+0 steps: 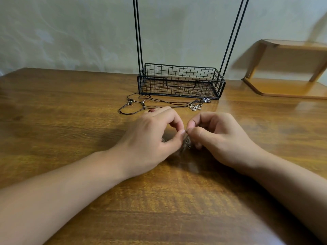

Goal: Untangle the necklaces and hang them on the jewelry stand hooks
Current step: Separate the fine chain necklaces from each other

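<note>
My left hand [152, 135] and my right hand [217, 137] meet at the table's middle, both pinching a thin metal chain necklace [187, 141] between thumb and forefinger. Part of the chain hangs bunched below the fingertips; the rest is hidden under my palms. Behind my hands lie dark cord necklaces [159, 102] with small beads, a pale flower pendant [195, 106] and a dark bead pendant [206, 99], tangled together on the wood. The black wire jewelry stand [180, 82] sits at the back with a mesh tray base and thin upright rods; its hooks are out of frame.
The wooden table [70, 112] runs to a pale wall behind. A small wooden shelf [286, 68] stands at the back right, next to the stand.
</note>
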